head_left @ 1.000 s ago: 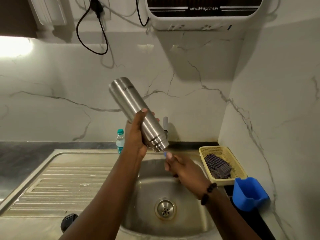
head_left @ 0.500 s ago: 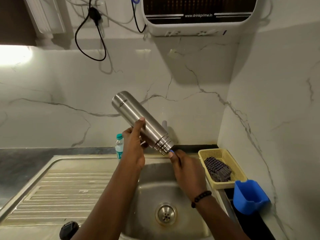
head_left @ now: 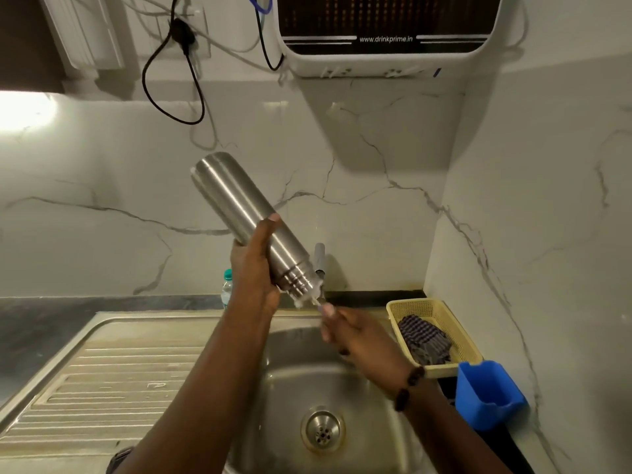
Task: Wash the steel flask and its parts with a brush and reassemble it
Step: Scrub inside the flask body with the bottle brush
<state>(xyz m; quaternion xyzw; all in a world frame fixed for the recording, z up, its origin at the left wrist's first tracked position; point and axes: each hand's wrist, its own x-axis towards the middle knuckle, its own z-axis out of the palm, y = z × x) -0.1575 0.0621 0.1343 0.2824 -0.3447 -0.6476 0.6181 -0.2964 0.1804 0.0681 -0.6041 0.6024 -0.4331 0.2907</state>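
My left hand [head_left: 254,271] grips the steel flask [head_left: 239,213] near its neck and holds it tilted, base up and to the left, mouth down and to the right over the sink basin [head_left: 290,388]. Just below the mouth, my right hand [head_left: 355,336] grips the brush handle. The brush [head_left: 316,301] goes into the flask's mouth, so only a short pale stub with some foam shows. A dark round part [head_left: 118,461], perhaps the cap, lies at the drainboard's near edge, half hidden by my left arm.
The tap [head_left: 319,258] stands behind the flask's mouth. A small plastic bottle [head_left: 226,289] is at the sink's back edge. A yellow basket [head_left: 441,309] with a checked cloth and a blue plastic holder [head_left: 489,395] sit to the right. The ribbed drainboard [head_left: 102,378] lies left.
The flask has tipped a little and dropped lower over the basin. My right hand stays at the mouth, working the brush in and out.
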